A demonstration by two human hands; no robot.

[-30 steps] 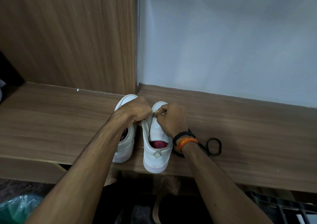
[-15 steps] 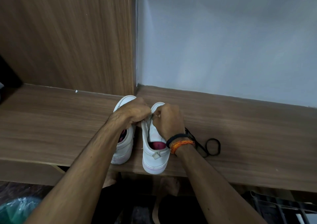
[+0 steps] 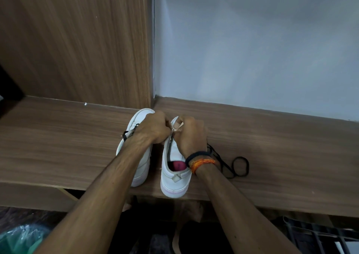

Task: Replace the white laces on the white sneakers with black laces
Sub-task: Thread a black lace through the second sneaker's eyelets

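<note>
Two white sneakers stand side by side on a wooden shelf point(image 3: 272, 146), heels toward me. The left sneaker point(image 3: 142, 162) shows a bit of black lace at its outer side. The right sneaker point(image 3: 173, 178) has a pink insole. My left hand point(image 3: 155, 126) and my right hand point(image 3: 191, 135) meet over the right sneaker's front, fingers curled, pinching a lace end at its eyelets. Most of the lacing is hidden under my hands. A black lace point(image 3: 236, 166) lies looped on the shelf to the right of my right wrist.
A wooden panel point(image 3: 77, 40) rises behind the left sneaker and a pale grey wall point(image 3: 252, 40) behind the right one. The sneakers' heels stand at the shelf's front edge. Below it are dark clutter, a green plastic bag point(image 3: 17, 240) and a rack point(image 3: 320, 236).
My right wrist has shifted slightly left and turned over the right sneaker. Both hands stay together at its front; the sneakers and the looped black lace have not moved.
</note>
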